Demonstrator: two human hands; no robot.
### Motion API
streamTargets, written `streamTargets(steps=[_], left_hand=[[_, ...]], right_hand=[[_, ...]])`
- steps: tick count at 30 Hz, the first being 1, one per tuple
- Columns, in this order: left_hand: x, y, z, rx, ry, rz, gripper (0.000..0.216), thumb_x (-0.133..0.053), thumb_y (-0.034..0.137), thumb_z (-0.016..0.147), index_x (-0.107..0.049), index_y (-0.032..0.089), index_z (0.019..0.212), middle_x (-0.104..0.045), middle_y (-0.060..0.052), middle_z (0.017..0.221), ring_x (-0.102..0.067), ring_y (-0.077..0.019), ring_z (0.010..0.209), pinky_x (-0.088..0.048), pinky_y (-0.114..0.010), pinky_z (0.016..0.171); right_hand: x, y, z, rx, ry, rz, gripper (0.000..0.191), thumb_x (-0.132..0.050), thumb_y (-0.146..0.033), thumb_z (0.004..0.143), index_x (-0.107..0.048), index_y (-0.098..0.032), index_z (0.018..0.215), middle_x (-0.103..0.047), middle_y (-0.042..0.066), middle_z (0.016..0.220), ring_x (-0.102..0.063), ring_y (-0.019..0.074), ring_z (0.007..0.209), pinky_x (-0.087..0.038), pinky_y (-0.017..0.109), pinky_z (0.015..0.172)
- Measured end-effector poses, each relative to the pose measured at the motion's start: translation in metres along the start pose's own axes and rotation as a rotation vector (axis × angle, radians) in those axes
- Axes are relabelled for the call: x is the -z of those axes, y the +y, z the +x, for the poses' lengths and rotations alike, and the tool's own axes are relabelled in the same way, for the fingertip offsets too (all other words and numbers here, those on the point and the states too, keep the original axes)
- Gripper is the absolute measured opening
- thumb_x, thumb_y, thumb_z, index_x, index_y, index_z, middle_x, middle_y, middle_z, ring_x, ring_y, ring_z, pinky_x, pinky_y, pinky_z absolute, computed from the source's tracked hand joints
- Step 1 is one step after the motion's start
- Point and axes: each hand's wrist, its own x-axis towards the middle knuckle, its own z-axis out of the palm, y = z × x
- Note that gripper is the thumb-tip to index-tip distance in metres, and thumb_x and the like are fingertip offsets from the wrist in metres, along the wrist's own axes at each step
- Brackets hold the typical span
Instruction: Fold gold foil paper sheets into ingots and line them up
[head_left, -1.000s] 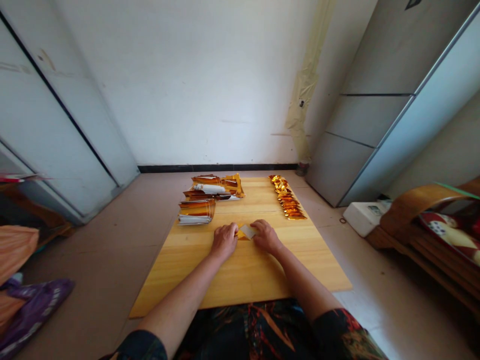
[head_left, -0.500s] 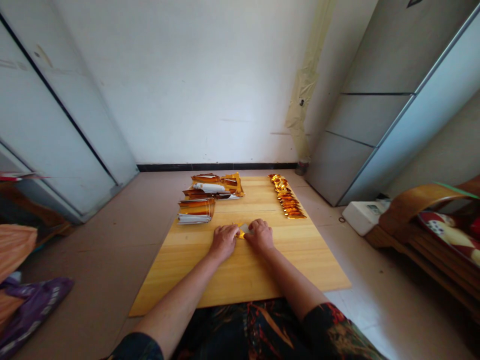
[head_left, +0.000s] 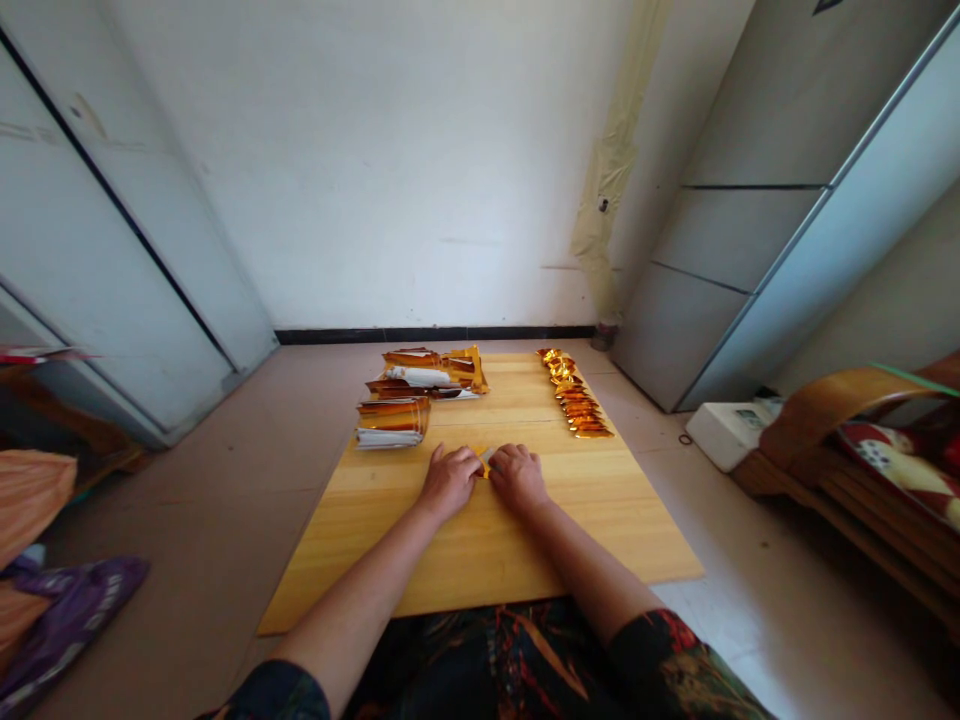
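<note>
On the wooden board [head_left: 480,560] in front of me, my left hand [head_left: 452,482] and my right hand [head_left: 519,478] press down on a small piece of gold foil paper [head_left: 484,462] with a whitish side. The fingers of both hands are curled and pinch the paper from either side, hiding most of it. Ahead to the left lie a stack of gold and white foil sheets [head_left: 393,420] and a looser pile of such sheets [head_left: 431,375]. At the right, a row of folded gold foil pieces [head_left: 576,395] overlaps along the board.
Behind the board stands a white wall [head_left: 420,200]. A grey refrigerator [head_left: 735,230] is at the back right, with a white box [head_left: 727,435] and a wooden bench [head_left: 840,480] closer. On the left are a pale cabinet [head_left: 112,220] and a purple bag [head_left: 75,620].
My right hand's fingers have moved slightly left, closer to my left hand. Less of the foil paper shows between them. The piles and the row stay the same.
</note>
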Motion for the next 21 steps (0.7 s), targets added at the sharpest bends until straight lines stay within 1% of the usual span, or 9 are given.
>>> streamTargets(steps=[2,5,7,9,12,16,21], left_hand=[[0.004,0.001,0.000,-0.015,-0.022,0.015,0.021,-0.049,0.011,0.081,-0.065,0.025,0.085,-0.066,-0.001,0.097,-0.059,-0.0189,0.095,-0.021,-0.054,0.105],[0.009,0.003,0.000,-0.036,-0.058,0.023,0.010,-0.057,0.021,0.081,-0.064,0.025,0.086,-0.066,-0.001,0.097,-0.059,-0.0196,0.096,-0.019,-0.057,0.105],[0.011,0.004,0.001,-0.034,-0.074,0.030,0.008,-0.060,0.025,0.080,-0.065,0.025,0.087,-0.066,-0.001,0.097,-0.058,-0.0199,0.096,-0.020,-0.057,0.104],[0.011,0.005,0.002,-0.024,-0.078,0.050,0.008,-0.060,0.026,0.080,-0.065,0.025,0.086,-0.066,-0.001,0.096,-0.059,-0.0200,0.094,-0.021,-0.057,0.103],[0.008,0.009,0.004,0.005,-0.070,0.082,0.007,-0.060,0.026,0.080,-0.065,0.025,0.085,-0.065,-0.002,0.094,-0.059,-0.0203,0.093,-0.024,-0.055,0.102],[0.002,0.014,0.003,0.043,-0.028,0.123,0.009,-0.057,0.025,0.083,-0.065,0.025,0.086,-0.064,-0.002,0.093,-0.058,-0.0196,0.092,-0.025,-0.052,0.100],[-0.004,0.014,0.000,0.021,0.006,0.141,0.015,-0.052,0.023,0.086,-0.066,0.027,0.088,-0.062,-0.002,0.092,-0.058,-0.0191,0.091,-0.024,-0.052,0.101]], right_hand=[[0.000,0.009,0.001,0.089,-0.018,0.027,0.015,-0.055,-0.028,0.085,-0.067,-0.025,0.093,-0.064,0.003,0.105,-0.052,0.0198,0.098,-0.037,0.030,0.078],[0.003,0.027,0.003,0.228,-0.071,0.076,0.019,-0.061,-0.028,0.080,-0.069,-0.027,0.098,-0.063,0.002,0.112,-0.053,0.0194,0.100,-0.039,0.030,0.082],[0.004,0.037,0.006,0.286,-0.089,0.090,0.022,-0.062,-0.028,0.079,-0.069,-0.028,0.100,-0.063,0.002,0.112,-0.053,0.0190,0.099,-0.039,0.030,0.083],[0.005,0.046,0.008,0.318,-0.091,0.094,0.022,-0.061,-0.026,0.080,-0.069,-0.029,0.101,-0.064,0.002,0.110,-0.054,0.0185,0.097,-0.040,0.030,0.083],[0.007,0.053,0.010,0.320,-0.079,0.083,0.022,-0.060,-0.025,0.081,-0.069,-0.026,0.101,-0.065,0.003,0.107,-0.054,0.0179,0.094,-0.041,0.029,0.082],[0.009,0.057,0.009,0.268,-0.061,0.043,0.015,-0.058,-0.024,0.082,-0.069,-0.023,0.093,-0.064,0.004,0.101,-0.054,0.0169,0.091,-0.040,0.028,0.081],[0.010,0.050,0.002,0.186,-0.056,0.002,0.015,-0.055,-0.024,0.084,-0.069,-0.022,0.089,-0.063,0.005,0.098,-0.053,0.0168,0.092,-0.038,0.027,0.079]])
